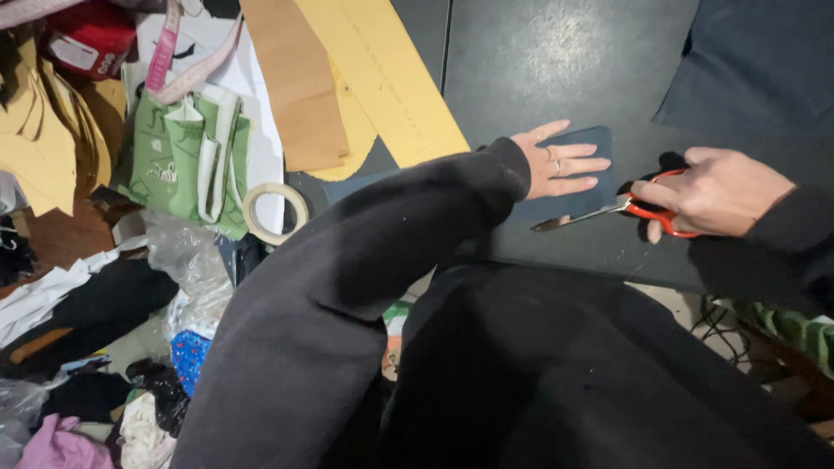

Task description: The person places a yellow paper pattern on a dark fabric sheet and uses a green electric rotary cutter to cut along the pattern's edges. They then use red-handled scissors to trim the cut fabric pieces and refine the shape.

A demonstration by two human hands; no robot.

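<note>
Flat under left hand (pixel 556 162) (fabric piece (pixel 582 195)), scissors (pixel 608 211) in right hand (pixel 708 193).

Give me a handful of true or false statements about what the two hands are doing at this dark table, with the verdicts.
1. The right hand holds red-handled scissors. True.
2. The left hand is lifted clear of the table. False: it lies flat, fingers spread, on a dark blue piece of fabric.
3. The scissor blades point toward the left hand's side. True.
4. A roll of pale masking tape sits on the blue fabric. False: it lies far off to the left, beside a green cloth bag.
5. Long yellow paper pattern strips lie on the dark table. True.
6. The left sleeve is white. False: it is black.
</note>
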